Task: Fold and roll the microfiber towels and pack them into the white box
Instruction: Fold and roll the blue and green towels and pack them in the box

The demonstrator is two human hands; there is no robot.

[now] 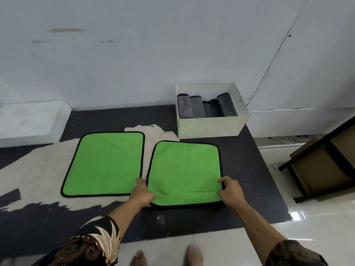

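Left hand [142, 194] and right hand [230, 191] each pinch a near corner of the right green towel [184, 169], flat on the dark mat [249, 169]. Risk: uneven lift would skew the fold (corners misalign). Left of it, just beside, a second green towel [104, 163]. Beyond it, the white box [211, 126] holds grey rolls [205, 107]; path looks unobstructed.

- The dark mat [249, 169] lies on the pale tiled floor [317, 227].
- Two green towels [107, 164] [184, 171] lie flat on it, side by side.
- The white box [209, 127] stands behind them on the mat.
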